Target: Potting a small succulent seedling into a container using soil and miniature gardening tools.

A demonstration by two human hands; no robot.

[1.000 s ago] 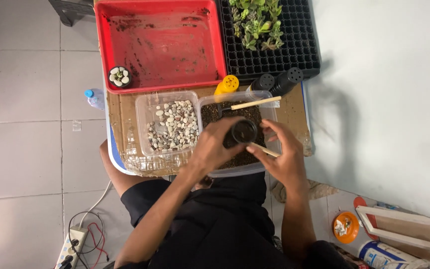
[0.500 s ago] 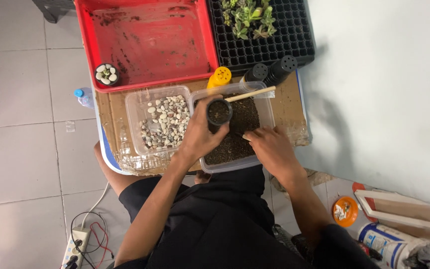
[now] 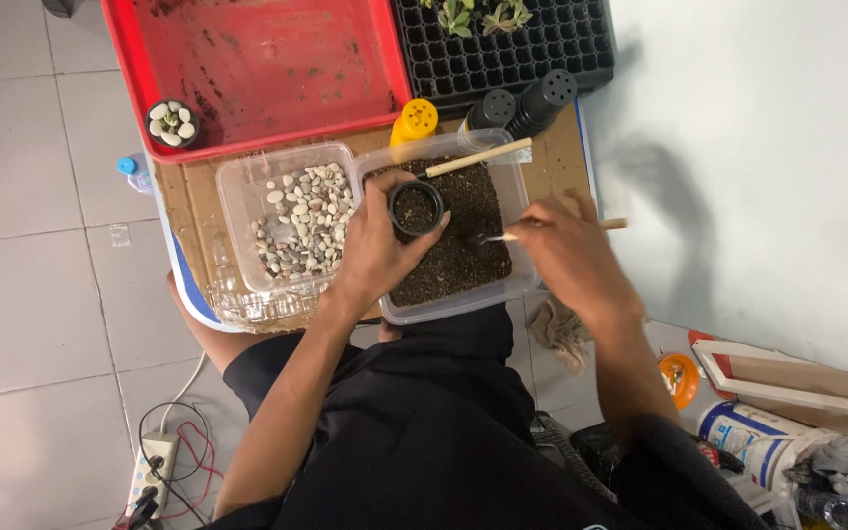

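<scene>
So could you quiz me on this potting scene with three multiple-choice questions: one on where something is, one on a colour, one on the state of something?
1. Where is the small black pot held by the left hand?
A. Over the tub of soil
B. Inside the red tray
C. On the floor tiles

2. What colour is the cap of the bottle standing behind the two tubs?
A. Green
B. Yellow
C. White

3. What state is the held pot in?
A. Empty
B. Topped with pebbles
C. Has dark soil in it

Answers:
1. A, the pot sits above the clear tub of soil, beside the pebble tub.
2. B, the cap shows bright yellow.
3. C, dark soil is visible inside the rim, while the right hand holds a small wooden-handled spoon with its tip on the tub's soil.
</scene>
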